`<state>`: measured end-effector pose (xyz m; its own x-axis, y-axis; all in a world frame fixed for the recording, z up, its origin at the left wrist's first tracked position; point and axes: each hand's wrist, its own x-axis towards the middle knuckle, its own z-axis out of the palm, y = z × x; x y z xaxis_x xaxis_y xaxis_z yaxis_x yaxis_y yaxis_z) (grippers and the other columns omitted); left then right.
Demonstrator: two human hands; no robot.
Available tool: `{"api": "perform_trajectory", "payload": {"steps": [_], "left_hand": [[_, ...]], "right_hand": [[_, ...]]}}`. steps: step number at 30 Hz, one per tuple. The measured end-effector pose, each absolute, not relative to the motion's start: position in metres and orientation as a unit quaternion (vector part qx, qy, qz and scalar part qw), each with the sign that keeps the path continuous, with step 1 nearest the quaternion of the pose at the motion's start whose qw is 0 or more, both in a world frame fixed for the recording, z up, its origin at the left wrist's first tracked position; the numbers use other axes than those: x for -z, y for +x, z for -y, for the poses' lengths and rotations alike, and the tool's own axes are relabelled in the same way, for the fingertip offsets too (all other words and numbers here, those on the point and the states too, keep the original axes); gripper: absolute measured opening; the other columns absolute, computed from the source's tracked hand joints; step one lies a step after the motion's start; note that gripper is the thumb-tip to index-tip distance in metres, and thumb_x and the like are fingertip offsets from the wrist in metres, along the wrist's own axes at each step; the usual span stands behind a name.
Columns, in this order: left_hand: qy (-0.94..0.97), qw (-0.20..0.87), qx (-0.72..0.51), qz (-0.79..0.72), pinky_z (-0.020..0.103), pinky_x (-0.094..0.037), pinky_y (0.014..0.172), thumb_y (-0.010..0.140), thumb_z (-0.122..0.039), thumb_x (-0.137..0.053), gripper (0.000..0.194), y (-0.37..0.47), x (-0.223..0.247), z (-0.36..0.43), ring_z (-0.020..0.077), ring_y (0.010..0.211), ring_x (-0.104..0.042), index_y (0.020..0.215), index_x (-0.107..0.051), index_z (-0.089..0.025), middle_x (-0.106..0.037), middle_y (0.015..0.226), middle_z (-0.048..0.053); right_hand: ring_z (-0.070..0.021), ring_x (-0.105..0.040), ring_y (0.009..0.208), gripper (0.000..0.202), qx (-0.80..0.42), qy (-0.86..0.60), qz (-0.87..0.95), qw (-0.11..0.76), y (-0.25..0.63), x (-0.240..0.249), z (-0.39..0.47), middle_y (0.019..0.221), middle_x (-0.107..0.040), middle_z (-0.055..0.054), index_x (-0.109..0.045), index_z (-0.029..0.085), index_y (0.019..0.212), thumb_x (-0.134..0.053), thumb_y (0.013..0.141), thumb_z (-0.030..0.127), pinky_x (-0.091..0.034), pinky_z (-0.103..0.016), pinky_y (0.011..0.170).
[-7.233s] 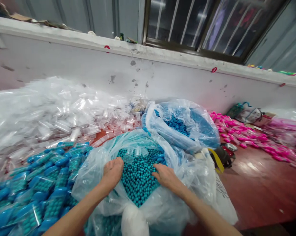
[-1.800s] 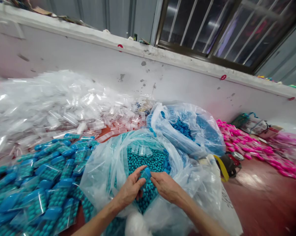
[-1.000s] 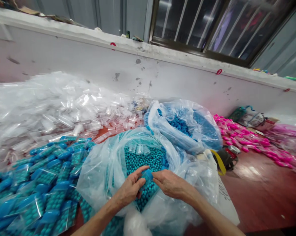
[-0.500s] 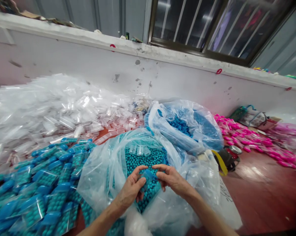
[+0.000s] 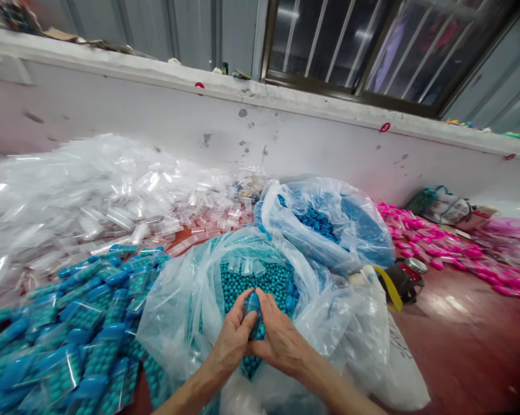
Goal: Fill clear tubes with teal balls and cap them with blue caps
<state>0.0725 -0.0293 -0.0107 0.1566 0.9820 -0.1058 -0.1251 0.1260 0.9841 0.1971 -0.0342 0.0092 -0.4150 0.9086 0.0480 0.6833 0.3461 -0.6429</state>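
My left hand (image 5: 232, 329) and my right hand (image 5: 281, 335) meet over an open plastic bag (image 5: 169, 305) of teal beads (image 5: 266, 276). Between them is a small clear container (image 5: 253, 304) with a blue top, partly hidden by my fingers. My left thumb and fingers pinch its left side. The fingers of my right hand close on its other side, with the right thumb low beneath. Several clear containers (image 5: 246, 266) rest on the beads just beyond my hands. Some blue caps (image 5: 291, 300) lie at the right edge of the beads.
Filled, blue-capped containers (image 5: 99, 346) are heaped at the left. Behind them spreads a large pile of clear containers (image 5: 113, 196). A second bag (image 5: 363, 225) holds blue caps. Pink items (image 5: 450, 248) lie at the right, near a dark object with a yellow strap (image 5: 389, 288).
My right hand has moved left and in, closing on the container beside my left hand. The container has turned more upright. The gap between the hands is gone.
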Motion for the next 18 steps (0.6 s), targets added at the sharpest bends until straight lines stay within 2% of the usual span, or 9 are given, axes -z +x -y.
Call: {"api": "perform_trajectory", "payload": {"steps": [3,6,9,12,15,16,18], "left_hand": [[0.459,0.612,-0.475,-0.435,0.024,-0.041,0.065,0.074,-0.039,-0.051,0.043,0.076,0.010,0.030,0.0129,0.069,-0.052,0.109,-0.043,-0.016,-0.056,0.075,-0.001],[0.456,0.605,-0.472,-0.450,0.022,-0.039,0.058,0.076,-0.037,-0.050,0.033,0.079,0.009,0.033,0.0104,0.059,-0.048,0.101,-0.045,-0.017,-0.052,0.066,-0.004],[0.470,0.578,-0.471,-0.473,0.021,-0.038,0.056,0.077,-0.037,-0.049,0.027,0.081,0.011,0.034,0.0105,0.058,-0.048,0.097,-0.047,-0.018,-0.052,0.064,-0.004],[0.503,0.540,-0.454,-0.500,0.021,-0.039,0.056,0.079,-0.036,-0.046,0.026,0.077,0.012,0.031,0.0109,0.058,-0.048,0.097,-0.048,-0.018,-0.051,0.064,-0.004],[0.563,0.470,-0.423,-0.533,0.022,-0.039,0.056,0.079,-0.036,-0.045,0.031,0.049,0.003,0.029,0.0112,0.057,-0.047,0.105,-0.049,-0.018,-0.052,0.064,-0.004],[0.583,0.435,-0.412,-0.550,0.022,-0.039,0.055,0.079,-0.038,-0.045,0.034,0.032,-0.002,0.030,0.0113,0.056,-0.047,0.107,-0.049,-0.019,-0.054,0.065,-0.003],[0.607,0.321,-0.380,-0.619,0.023,-0.041,0.057,0.079,-0.042,-0.043,0.040,-0.012,-0.014,0.034,0.0128,0.059,-0.051,0.113,-0.049,-0.022,-0.059,0.070,-0.002]], "right_hand": [[-0.0291,-0.050,0.103,0.068,-0.219,-0.513,0.791,0.253,0.191,0.003,0.035,0.111,-0.049,-0.016,-0.034,0.011,0.124,-0.062,0.064,0.027,-0.044,-0.043,0.085],[-0.0300,-0.051,0.100,0.068,-0.190,-0.520,0.779,0.295,0.187,0.014,0.037,0.109,-0.050,-0.016,-0.034,0.012,0.122,-0.062,0.062,0.027,-0.044,-0.043,0.083],[-0.0287,-0.053,0.097,0.068,-0.193,-0.527,0.766,0.313,0.183,0.017,0.040,0.105,-0.051,-0.014,-0.034,0.015,0.123,-0.062,0.062,0.024,-0.045,-0.043,0.082],[-0.0264,-0.053,0.095,0.073,-0.251,-0.512,0.773,0.280,0.182,0.008,0.038,0.109,-0.049,-0.014,-0.032,0.014,0.127,-0.064,0.063,0.025,-0.045,-0.039,0.080],[-0.0179,-0.056,0.080,0.088,-0.356,-0.457,0.788,0.209,0.195,-0.001,0.028,0.114,-0.047,-0.011,-0.019,0.018,0.137,-0.067,0.065,0.028,-0.047,-0.032,0.074],[-0.0158,-0.056,0.076,0.087,-0.370,-0.452,0.789,0.190,0.203,-0.002,0.024,0.114,-0.048,-0.010,-0.017,0.019,0.138,-0.066,0.067,0.029,-0.047,-0.030,0.073],[-0.0155,-0.056,0.077,0.072,-0.346,-0.476,0.791,0.171,0.220,-0.001,0.014,0.110,-0.053,-0.009,-0.026,0.018,0.136,-0.060,0.074,0.028,-0.045,-0.030,0.075]]}}
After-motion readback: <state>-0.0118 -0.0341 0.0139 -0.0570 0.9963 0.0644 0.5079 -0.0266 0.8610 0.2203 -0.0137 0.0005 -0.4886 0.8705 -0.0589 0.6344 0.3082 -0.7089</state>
